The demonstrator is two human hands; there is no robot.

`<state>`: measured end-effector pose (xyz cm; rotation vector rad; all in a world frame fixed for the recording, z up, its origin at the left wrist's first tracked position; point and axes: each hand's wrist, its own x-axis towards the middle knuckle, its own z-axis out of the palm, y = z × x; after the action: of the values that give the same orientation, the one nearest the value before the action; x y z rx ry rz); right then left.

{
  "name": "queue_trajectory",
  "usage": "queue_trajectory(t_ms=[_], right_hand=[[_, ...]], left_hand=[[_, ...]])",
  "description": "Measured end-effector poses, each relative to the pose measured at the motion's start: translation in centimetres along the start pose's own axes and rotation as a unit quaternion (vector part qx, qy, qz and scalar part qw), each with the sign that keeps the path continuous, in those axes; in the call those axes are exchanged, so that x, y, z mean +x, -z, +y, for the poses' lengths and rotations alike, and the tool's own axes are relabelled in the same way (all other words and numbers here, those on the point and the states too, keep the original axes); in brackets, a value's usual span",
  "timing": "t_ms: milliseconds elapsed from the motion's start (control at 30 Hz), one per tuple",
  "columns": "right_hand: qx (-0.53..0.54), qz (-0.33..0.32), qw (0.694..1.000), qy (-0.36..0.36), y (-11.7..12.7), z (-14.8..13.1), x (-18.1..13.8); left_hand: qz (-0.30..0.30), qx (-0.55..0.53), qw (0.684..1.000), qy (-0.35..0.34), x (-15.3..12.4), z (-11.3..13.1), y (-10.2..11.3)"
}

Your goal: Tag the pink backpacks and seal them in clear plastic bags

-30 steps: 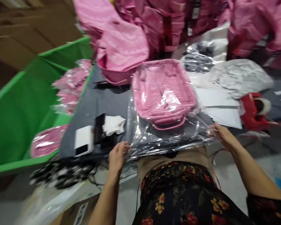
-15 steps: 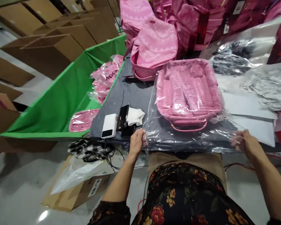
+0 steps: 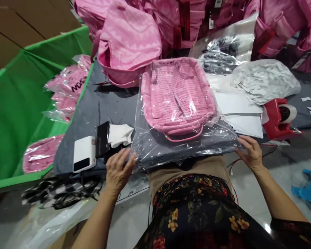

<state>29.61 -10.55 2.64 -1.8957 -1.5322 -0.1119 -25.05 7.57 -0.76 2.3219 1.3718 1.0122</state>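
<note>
A pink backpack [image 3: 178, 95] lies inside a clear plastic bag [image 3: 212, 140] on the dark table, its handle pointing towards me. At the bag's near left corner is my left hand [image 3: 120, 169], its fingers loosely bent and apart, the thumb at the plastic edge. My right hand [image 3: 252, 153] is at the near right corner, with fingers spread and their tips by the plastic. Beside my left hand are a white power bank [image 3: 84, 154], a black phone-like device [image 3: 103, 139] and a white cloth-like piece [image 3: 120, 135].
Another pink backpack [image 3: 131, 43] stands behind, before a row of more. On the left, a green fabric bin [image 3: 9, 100] holds bagged pink items [image 3: 67, 86]. To the right are white sheets [image 3: 246, 121], a bag of white slips [image 3: 269, 81] and a red tape dispenser [image 3: 274, 119].
The view has swung right and closer, bringing the tape dispenser into sight. Both hands have gone from pinching the bag's near corners to looser, spread fingers, and its near edge lies slacker.
</note>
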Motion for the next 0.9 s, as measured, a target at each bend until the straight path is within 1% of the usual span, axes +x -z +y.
queue_trajectory(t_ms=[33,67,100,133,200,233,300,367,400,433,467,500,533,600,633,667,700,767,800,833,867,900], right_hand=[[0.015,-0.016,1.0,0.02,0.2,-0.2,0.1],[0.045,-0.03,0.998,0.021,0.3,-0.5,0.3],[0.084,-0.041,0.996,0.006,0.3,-0.7,0.7],[0.127,-0.045,0.991,-0.02,0.2,-1.0,1.2],[0.201,-0.025,0.976,-0.074,-0.2,-1.6,2.2],[0.226,0.005,0.97,-0.09,-0.7,-2.0,2.8],[0.253,0.102,0.957,-0.103,-2.3,-2.9,3.8],[0.264,0.216,0.933,-0.117,-4.2,-4.0,4.9],[0.266,0.261,0.919,-0.131,-5.2,-4.5,5.6],[0.265,0.289,0.908,-0.146,-6.0,-5.0,6.3],[0.262,0.298,0.904,-0.162,-6.7,-5.3,7.1],[0.257,0.288,0.906,-0.173,-7.2,-5.5,7.9],[0.252,0.264,0.913,-0.183,-7.5,-5.6,8.6],[0.248,0.201,0.927,-0.198,-7.8,-5.4,9.9],[0.253,0.177,0.928,-0.207,-7.8,-5.2,10.4],[0.26,0.162,0.927,-0.217,-7.7,-5.0,10.7],[0.268,0.155,0.924,-0.225,-7.6,-4.7,10.9],[0.278,0.15,0.922,-0.224,-7.4,-4.5,10.9],[0.282,0.148,0.923,-0.217,-7.3,-4.4,10.9],[0.285,0.146,0.924,-0.211,-7.2,-4.4,10.8],[0.288,0.143,0.924,-0.206,-7.2,-4.5,10.7],[0.293,0.142,0.923,-0.203,-7.2,-4.5,10.7]], left_hand=[[-0.041,0.019,0.997,-0.066,0.0,-0.4,0.3],[-0.074,0.022,0.991,-0.113,0.1,-0.6,0.5],[-0.098,0.013,0.986,-0.137,0.4,-0.6,0.7],[-0.107,-0.004,0.985,-0.139,0.7,-0.4,0.8],[-0.095,-0.056,0.99,-0.09,1.3,0.5,0.9],[-0.081,-0.087,0.991,-0.056,1.6,1.2,0.8],[-0.042,-0.143,0.989,0.005,1.9,2.4,0.5],[-0.003,-0.189,0.98,0.061,2.1,3.4,-0.1],[0.016,-0.21,0.973,0.097,2.2,3.7,-0.5],[0.035,-0.233,0.962,0.141,2.4,3.9,-1.0],[0.052,-0.255,0.947,0.186,2.7,3.9,-1.5],[0.067,-0.275,0.932,0.226,3.1,3.9,-2.0],[0.081,-0.289,0.918,0.258,3.6,3.7,-2.4],[0.087,-0.298,0.905,0.291,4.7,3.6,-3.0],[0.082,-0.286,0.908,0.293,5.2,3.6,-3.2],[0.084,-0.257,0.919,0.285,5.7,3.9,-3.4],[0.098,-0.211,0.935,0.266,6.2,4.4,-3.5],[0.151,-0.084,0.966,0.19,7.1,6.1,-3.9],[0.172,-0.023,0.976,0.132,7.6,7.4,-4.3],[0.174,0.023,0.982,0.064,8.1,8.8,-4.7],[0.155,0.053,0.987,-0.005,8.6,10.2,-5.2],[0.119,0.069,0.988,-0.07,9.1,11.7,-5.8]])
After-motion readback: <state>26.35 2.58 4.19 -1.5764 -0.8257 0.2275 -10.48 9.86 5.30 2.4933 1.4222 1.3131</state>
